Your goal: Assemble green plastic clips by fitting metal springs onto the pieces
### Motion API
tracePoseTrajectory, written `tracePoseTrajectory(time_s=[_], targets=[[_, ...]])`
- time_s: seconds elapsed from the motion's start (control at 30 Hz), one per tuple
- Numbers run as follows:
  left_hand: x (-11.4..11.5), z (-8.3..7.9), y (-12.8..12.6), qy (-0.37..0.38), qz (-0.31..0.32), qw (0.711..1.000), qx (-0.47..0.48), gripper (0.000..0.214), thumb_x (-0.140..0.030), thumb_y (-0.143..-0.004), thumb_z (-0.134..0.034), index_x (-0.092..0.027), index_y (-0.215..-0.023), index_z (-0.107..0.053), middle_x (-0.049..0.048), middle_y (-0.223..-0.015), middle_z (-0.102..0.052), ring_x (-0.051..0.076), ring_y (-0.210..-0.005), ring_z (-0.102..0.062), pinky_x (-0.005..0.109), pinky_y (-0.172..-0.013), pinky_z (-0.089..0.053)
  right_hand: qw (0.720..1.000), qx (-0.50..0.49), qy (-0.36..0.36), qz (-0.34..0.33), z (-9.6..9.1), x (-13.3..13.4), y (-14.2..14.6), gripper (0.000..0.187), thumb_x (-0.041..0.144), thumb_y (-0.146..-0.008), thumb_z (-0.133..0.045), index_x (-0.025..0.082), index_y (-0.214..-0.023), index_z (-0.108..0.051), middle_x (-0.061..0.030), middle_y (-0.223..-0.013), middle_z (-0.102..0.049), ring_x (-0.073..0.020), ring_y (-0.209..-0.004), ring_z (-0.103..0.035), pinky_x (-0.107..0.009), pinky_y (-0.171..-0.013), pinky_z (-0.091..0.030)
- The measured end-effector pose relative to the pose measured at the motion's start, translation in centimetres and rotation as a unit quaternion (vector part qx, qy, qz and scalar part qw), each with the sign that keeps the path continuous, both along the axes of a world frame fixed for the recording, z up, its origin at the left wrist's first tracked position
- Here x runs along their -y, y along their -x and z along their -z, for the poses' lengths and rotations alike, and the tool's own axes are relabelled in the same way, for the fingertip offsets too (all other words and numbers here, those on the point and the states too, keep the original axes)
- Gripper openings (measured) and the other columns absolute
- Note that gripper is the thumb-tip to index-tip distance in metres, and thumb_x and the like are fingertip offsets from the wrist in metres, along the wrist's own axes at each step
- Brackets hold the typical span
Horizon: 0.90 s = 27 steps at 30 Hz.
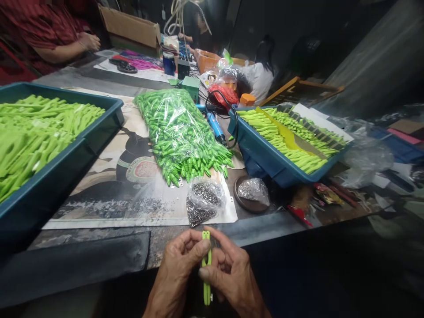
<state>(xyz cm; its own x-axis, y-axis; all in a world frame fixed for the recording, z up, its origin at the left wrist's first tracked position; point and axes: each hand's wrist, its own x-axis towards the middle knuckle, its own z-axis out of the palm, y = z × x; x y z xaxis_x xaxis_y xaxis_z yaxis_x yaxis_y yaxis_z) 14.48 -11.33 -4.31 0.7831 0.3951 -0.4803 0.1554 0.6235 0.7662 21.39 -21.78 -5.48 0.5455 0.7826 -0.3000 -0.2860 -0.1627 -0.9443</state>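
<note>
My left hand [180, 265] and my right hand [228, 274] pinch a narrow lime-green plastic piece [206, 265] upright between their fingers, close to the table's near edge. Its lower end shows below my fingers. Just ahead of my hands, a clear bag of small dark metal parts [202, 202] rests on a printed sheet [99, 207]. A second such bag [253, 191] sits on a round brown dish [240, 194]. Beyond them lies a large clear bag of green plastic pieces [180, 137]. Teal trays [62, 152] [271, 164] of green pieces stand on either side.
A blue handheld power tool [215, 128] with a black cord lies behind the large bag. A seated person's hand [89, 42] rests at the far left of the table. Cables, a blue mug [168, 64], a cardboard box [130, 28] and scattered packets surround the work area.
</note>
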Motion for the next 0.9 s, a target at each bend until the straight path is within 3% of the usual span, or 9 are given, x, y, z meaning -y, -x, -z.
tracePoseTrajectory(time_s=[0.23, 0.33, 0.43, 0.67, 0.9], targets=[[-0.2, 0.0, 0.0, 0.018, 0.047, 0.998, 0.030, 0.016, -0.030, -0.074, -0.060, -0.016, -0.066, -0.057, -0.0005, -0.053, -0.059, 0.010, -0.046, -0.052, 0.020, -0.047, -0.038, 0.999, -0.018, 0.020, -0.019, -0.9, 0.7, -0.3, 0.075, 0.046, -0.072, -0.062, 0.014, -0.134, -0.034, 0.0064, -0.049, -0.047, -0.0038, -0.034, -0.035, -0.014, -0.032, -0.027], [-0.2, -0.1, -0.3, 0.042, 0.083, 0.993, 0.069, 0.018, -0.030, -0.077, -0.057, -0.017, -0.064, -0.056, -0.0002, -0.046, -0.057, 0.011, -0.043, -0.048, 0.021, -0.047, -0.036, 0.999, 0.004, 0.035, -0.013, -1.5, 1.0, -0.9, 0.061, 0.051, -0.083, -0.046, 0.011, -0.129, -0.044, 0.0027, -0.047, -0.052, -0.0033, -0.032, -0.033, -0.015, -0.033, -0.024], [-0.1, -0.2, -0.7, 0.050, 0.108, 0.989, 0.084, 0.018, -0.029, -0.075, -0.058, -0.015, -0.063, -0.057, 0.0019, -0.052, -0.060, 0.010, -0.049, -0.049, 0.024, -0.055, -0.039, 0.999, 0.025, 0.033, 0.022, -1.5, 1.2, -1.8, 0.049, 0.047, -0.083, -0.050, 0.010, -0.114, -0.058, 0.0031, -0.047, -0.048, -0.0027, -0.035, -0.032, -0.015, -0.035, -0.021], [0.1, -0.7, -1.8, 0.063, 0.115, 0.991, 0.038, 0.020, -0.028, -0.061, -0.071, -0.013, -0.057, -0.057, -0.0039, -0.048, -0.049, 0.005, -0.046, -0.039, 0.019, -0.047, -0.026, 0.994, -0.059, -0.068, 0.060, -0.9, 1.6, -3.1, 0.022, 0.031, -0.079, -0.061, 0.013, -0.090, -0.066, 0.0069, -0.050, -0.030, -0.0020, -0.044, -0.021, -0.017, -0.041, -0.013], [0.4, -0.9, -3.0, 0.067, 0.128, 0.988, 0.056, 0.026, -0.030, -0.060, -0.073, -0.012, -0.054, -0.054, -0.0045, -0.046, -0.046, 0.004, -0.043, -0.037, 0.017, -0.044, -0.025, 0.989, -0.069, -0.117, 0.053, -2.0, 1.3, -4.5, 0.014, 0.025, -0.075, -0.063, 0.010, -0.077, -0.063, 0.0059, -0.052, -0.033, -0.0009, -0.044, -0.018, -0.016, -0.040, -0.010]])
